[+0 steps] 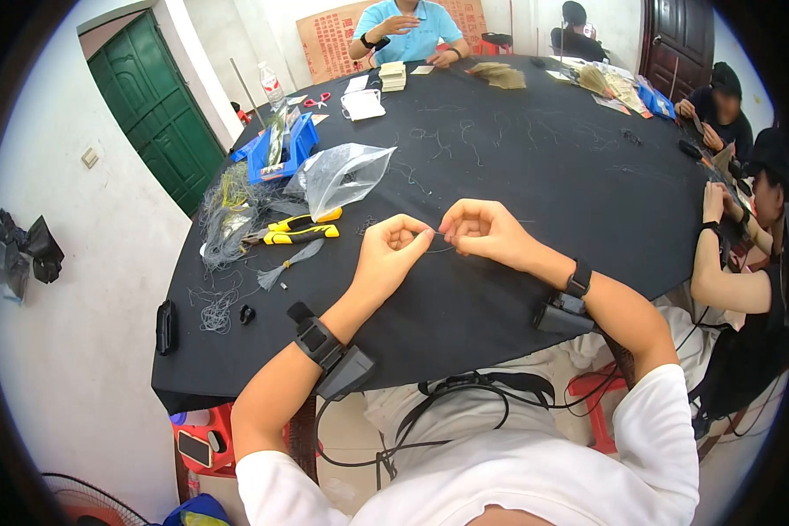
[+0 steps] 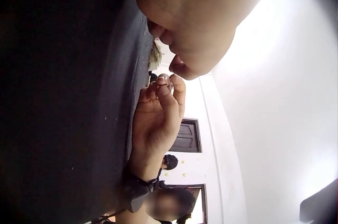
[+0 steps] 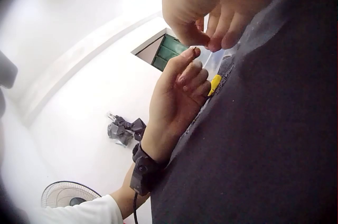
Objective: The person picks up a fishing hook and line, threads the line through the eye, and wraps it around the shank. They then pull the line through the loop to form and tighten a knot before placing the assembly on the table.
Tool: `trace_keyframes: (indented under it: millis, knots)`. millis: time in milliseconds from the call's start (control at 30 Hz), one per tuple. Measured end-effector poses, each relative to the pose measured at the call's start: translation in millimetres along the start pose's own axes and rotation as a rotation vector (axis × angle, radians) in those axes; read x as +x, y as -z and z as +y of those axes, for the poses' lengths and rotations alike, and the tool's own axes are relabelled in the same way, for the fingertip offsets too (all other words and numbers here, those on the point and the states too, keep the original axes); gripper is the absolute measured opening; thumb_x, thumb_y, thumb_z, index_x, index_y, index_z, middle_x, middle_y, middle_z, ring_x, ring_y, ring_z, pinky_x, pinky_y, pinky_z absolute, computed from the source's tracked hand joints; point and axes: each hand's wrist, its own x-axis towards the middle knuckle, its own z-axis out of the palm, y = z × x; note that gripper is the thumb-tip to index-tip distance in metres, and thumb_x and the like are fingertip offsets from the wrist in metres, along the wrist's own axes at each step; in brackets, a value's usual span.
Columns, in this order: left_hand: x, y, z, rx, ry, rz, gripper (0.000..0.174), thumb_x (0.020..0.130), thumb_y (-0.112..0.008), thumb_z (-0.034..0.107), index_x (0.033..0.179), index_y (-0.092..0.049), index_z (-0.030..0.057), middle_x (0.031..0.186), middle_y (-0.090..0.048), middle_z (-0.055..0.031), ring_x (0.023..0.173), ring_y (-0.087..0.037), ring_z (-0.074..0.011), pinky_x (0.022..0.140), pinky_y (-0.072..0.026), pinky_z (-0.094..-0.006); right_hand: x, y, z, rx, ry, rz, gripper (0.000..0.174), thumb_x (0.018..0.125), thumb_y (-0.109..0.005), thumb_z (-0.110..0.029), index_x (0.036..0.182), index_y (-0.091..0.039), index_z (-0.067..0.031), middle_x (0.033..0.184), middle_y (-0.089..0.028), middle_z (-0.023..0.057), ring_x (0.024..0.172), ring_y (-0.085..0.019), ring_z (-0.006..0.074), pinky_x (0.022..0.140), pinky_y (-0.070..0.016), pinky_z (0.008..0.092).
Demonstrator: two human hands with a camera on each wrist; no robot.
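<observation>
Over the near part of the black-covered table, my two hands meet with fingertips almost together. The left hand [image 1: 390, 252] pinches a thin dark line [image 1: 437, 232] between thumb and index finger. From the other side, the right hand [image 1: 493, 235] holds the same line at its fingertips, its other fingers curled in. A fine strand loops just beneath the fingertips. In the left wrist view the right hand [image 2: 156, 121] faces the left fingertips; the right wrist view shows the left hand [image 3: 177, 94] with its thumb raised toward the right fingers. Detail at the fingertips is too small to make out.
Yellow-handled pliers [image 1: 302, 234], a clear plastic bag [image 1: 342, 175] and a tangle of grey strands [image 1: 232, 219] lie left of the hands. A blue tray [image 1: 302, 140] stands behind them. Loose threads [image 1: 447, 145] are scattered across the cloth [image 1: 552, 175]. Other people sit around the table.
</observation>
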Motion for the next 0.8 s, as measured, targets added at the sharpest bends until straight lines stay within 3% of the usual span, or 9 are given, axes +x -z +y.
trace_keyframes:
  millis: [133,233,800]
  knots:
    - [0.2,0.7,-0.9,0.050,-0.003,0.004,0.011,0.084,-0.063,0.011,0.088,-0.064,0.0009,0.064,-0.056,0.0067,0.055,-0.044,0.0016,0.049,-0.0301,-0.0150,-0.9,-1.9,-6.8,0.010,-0.081,0.001,0.012,0.083,-0.061,-0.005,0.094,-0.057,-0.0010,0.086,-0.061,0.0038,0.074,-0.059,0.0082,0.063,-0.0474,0.0208]
    - [1.7,-2.3,-5.0,0.056,-0.051,0.041,0.012,0.081,-0.065,0.012,0.086,-0.066,0.0006,0.052,-0.037,0.0115,0.048,-0.028,0.0026,0.044,-0.0192,-0.0185,-1.4,-2.0,-6.4,0.011,-0.069,-0.003,0.013,0.084,-0.061,-0.006,0.094,-0.057,-0.0013,0.087,-0.062,0.0043,0.073,-0.059,0.0086,0.063,-0.0474,0.0210]
    - [1.2,-3.1,-4.0,0.036,-0.053,0.019,0.012,0.081,-0.066,0.012,0.085,-0.067,0.0011,0.053,-0.032,0.0129,0.048,-0.024,0.0024,0.044,-0.0155,-0.0199,-2.6,-2.7,-7.8,0.040,-0.067,-0.010,0.009,0.083,-0.060,-0.005,0.091,-0.055,-0.0027,0.084,-0.061,0.0033,0.071,-0.059,0.0085,0.062,-0.0462,0.0203]
